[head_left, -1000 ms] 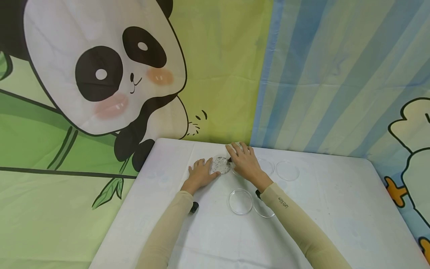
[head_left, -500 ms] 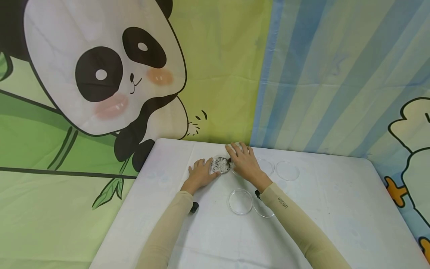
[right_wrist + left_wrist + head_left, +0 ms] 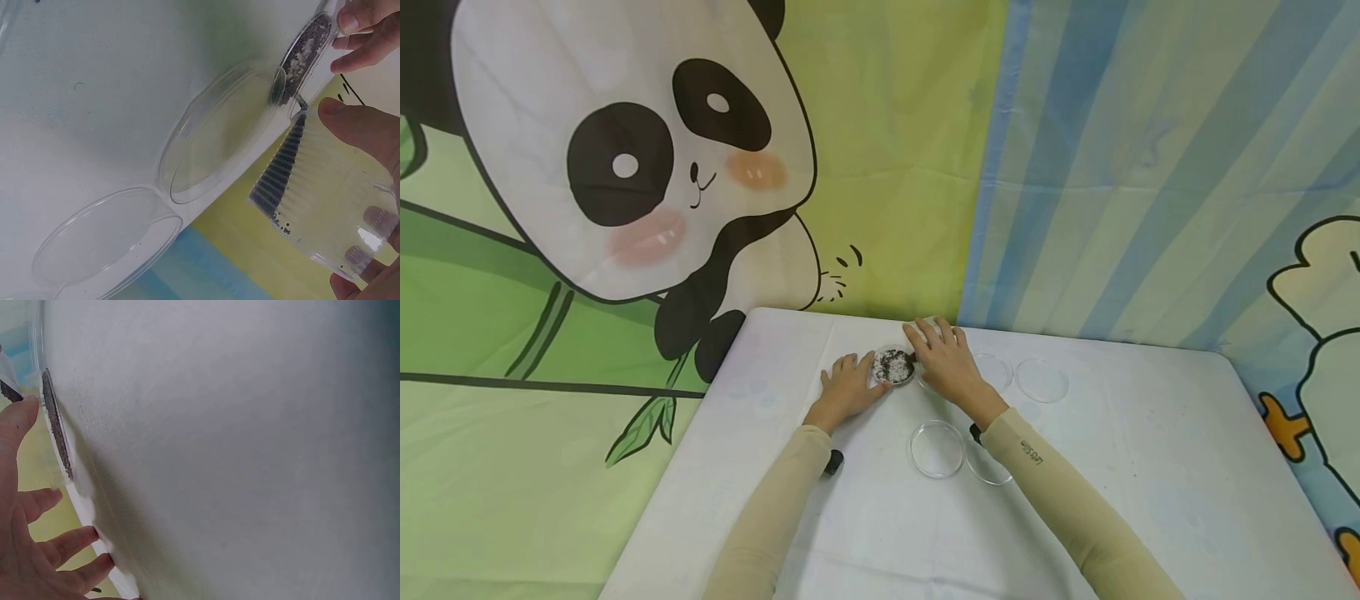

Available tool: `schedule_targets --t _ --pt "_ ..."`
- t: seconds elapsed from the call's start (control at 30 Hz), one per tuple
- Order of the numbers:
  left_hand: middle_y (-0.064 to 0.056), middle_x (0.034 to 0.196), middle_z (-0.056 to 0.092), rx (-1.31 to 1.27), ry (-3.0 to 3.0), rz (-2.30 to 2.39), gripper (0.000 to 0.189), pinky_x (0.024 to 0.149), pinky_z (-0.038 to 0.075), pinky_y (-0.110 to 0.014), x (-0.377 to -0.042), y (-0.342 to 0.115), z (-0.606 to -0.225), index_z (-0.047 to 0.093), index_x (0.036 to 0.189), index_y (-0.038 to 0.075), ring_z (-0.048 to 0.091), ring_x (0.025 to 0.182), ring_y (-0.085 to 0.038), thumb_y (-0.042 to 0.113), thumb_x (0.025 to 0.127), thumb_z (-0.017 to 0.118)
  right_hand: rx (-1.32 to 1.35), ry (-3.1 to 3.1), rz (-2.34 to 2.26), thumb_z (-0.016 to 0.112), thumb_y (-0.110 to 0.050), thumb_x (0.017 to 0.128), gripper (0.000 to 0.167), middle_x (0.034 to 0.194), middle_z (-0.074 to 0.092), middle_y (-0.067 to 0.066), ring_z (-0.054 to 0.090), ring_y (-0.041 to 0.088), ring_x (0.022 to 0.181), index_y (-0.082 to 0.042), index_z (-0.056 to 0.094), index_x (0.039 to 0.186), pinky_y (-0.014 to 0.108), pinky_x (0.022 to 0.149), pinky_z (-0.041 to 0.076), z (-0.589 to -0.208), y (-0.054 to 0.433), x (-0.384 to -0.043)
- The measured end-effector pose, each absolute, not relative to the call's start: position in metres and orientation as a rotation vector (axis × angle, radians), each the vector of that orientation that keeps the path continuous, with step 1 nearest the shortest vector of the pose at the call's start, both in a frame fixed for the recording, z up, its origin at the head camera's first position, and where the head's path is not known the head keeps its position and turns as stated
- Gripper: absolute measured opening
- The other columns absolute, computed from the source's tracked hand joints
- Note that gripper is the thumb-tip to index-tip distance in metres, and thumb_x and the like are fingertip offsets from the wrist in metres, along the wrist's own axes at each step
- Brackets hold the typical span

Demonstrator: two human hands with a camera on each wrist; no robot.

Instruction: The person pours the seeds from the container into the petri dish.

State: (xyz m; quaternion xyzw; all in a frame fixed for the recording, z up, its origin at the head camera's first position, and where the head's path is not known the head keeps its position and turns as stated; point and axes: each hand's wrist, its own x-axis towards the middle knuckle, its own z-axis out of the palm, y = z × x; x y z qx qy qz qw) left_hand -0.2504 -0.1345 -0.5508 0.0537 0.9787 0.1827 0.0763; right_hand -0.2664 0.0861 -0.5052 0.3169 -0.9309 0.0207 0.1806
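My right hand (image 3: 952,364) grips a clear ribbed plastic cup (image 3: 340,187), tilted with its mouth toward a round petri dish (image 3: 893,367). Dark granules lie along the cup's lower side. That dish holds more dark granules, with a pale patch in the middle. On the dish's left side, my left hand (image 3: 847,389) holds the rim between thumb and index finger. Its other fingers (image 3: 75,540) are spread beside the tabletop. In the right wrist view, a clear dish (image 3: 219,134) sits close beside the filled one, partly beneath the cup's side.
More clear petri dishes or lids lie on the white table (image 3: 1150,483): one at the right (image 3: 1042,381), one nearer the front (image 3: 937,450), and another partly under the right forearm (image 3: 990,467). A printed cloth backdrop (image 3: 895,167) rises at the table's rear edge.
Dark granules in the dish have grown from scattered specks to a thick dark layer around a pale middle. Both hands have stayed nearly in place.
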Motion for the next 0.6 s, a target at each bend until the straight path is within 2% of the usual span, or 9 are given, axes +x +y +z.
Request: schedule_targets --t 0.23,0.43,0.6 --pt "-0.021 0.153 0.035 0.168 2.944 0.544 0.079 0.107 0.021 -0.074 -0.2508 -0.1346 -0.5499 0.035 0.157 0.018 0.027 0.142 -0.044 0.060 0.094 0.059 0.895 -2.631 0.060 0.085 -0.020 0.080 0.087 0.150 0.043 0.016 0.037 0.044 0.136 -0.013 0.039 0.153 0.060 0.101 0.037 -0.5056 0.0862 -0.2672" --pt "-0.022 0.153 0.036 0.172 2.948 0.552 0.081 0.107 0.021 -0.074 -0.2511 -0.1357 -0.5509 0.036 0.157 0.018 0.027 0.142 -0.045 0.061 0.093 0.059 0.880 -2.668 0.133 0.092 -0.026 0.072 0.101 0.150 0.042 0.017 0.035 0.045 0.136 -0.013 0.036 0.154 0.062 0.101 0.037 -0.5055 0.0870 -0.2664" --pt "-0.022 0.154 0.034 0.172 2.943 0.543 0.082 0.107 0.020 -0.074 -0.2510 -0.1361 -0.5532 0.034 0.157 0.019 0.026 0.142 -0.045 0.064 0.093 0.057 0.814 -2.753 0.346 0.092 -0.029 0.072 0.104 0.150 0.040 0.019 0.034 0.045 0.135 -0.010 0.032 0.155 0.064 0.098 0.038 -0.5078 0.0882 -0.2660"
